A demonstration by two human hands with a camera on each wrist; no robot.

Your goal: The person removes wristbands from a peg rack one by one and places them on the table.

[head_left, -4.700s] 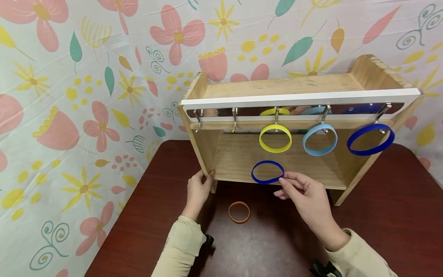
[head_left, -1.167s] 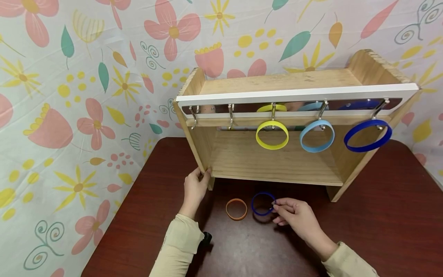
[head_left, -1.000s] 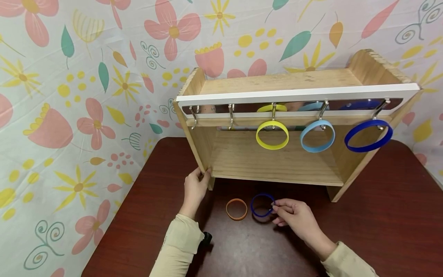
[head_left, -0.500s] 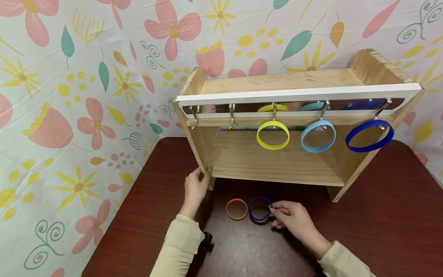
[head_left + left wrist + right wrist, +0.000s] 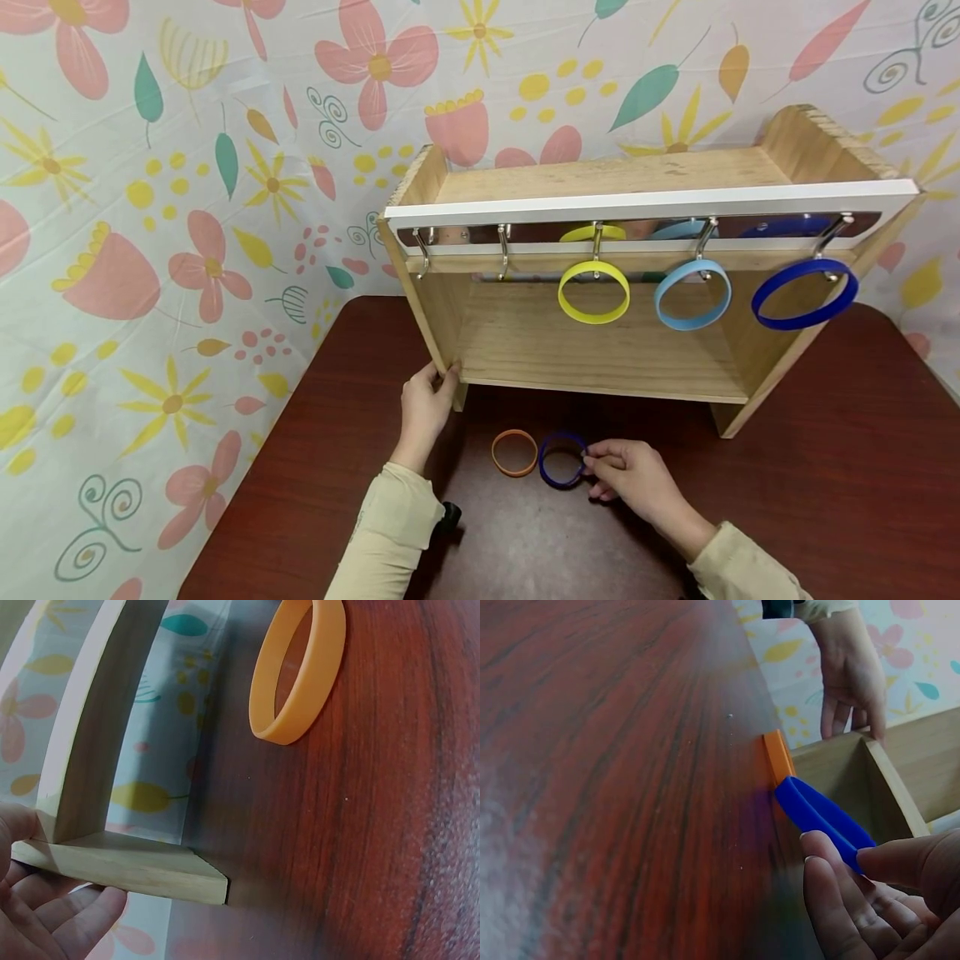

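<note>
My right hand [image 5: 637,483] pinches a dark blue silicone wristband [image 5: 542,467] by its right edge, between thumb and fingers. The band is low over the table, just right of an orange wristband [image 5: 513,476] lying there. In the right wrist view the blue wristband [image 5: 821,814] is tilted, its far end right at the orange one [image 5: 779,756]. My left hand [image 5: 424,412] grips the lower front of the left side panel of a wooden shelf [image 5: 600,354]. The left wrist view shows its thumb and fingers [image 5: 67,919] on either side of that panel [image 5: 150,870].
On the shelf's white hook rail [image 5: 652,201] hang a yellow wristband [image 5: 594,317], a light blue one [image 5: 692,323] and another dark blue one [image 5: 806,321]. The two left hooks [image 5: 503,254] carry none. A dark red table [image 5: 840,483] lies underneath, with a flowered cloth [image 5: 247,167] behind.
The right hand has lowered the dark blue wristband from before the shelf to near the table, then slightly left and down beside the orange one. The left hand keeps its grip.
</note>
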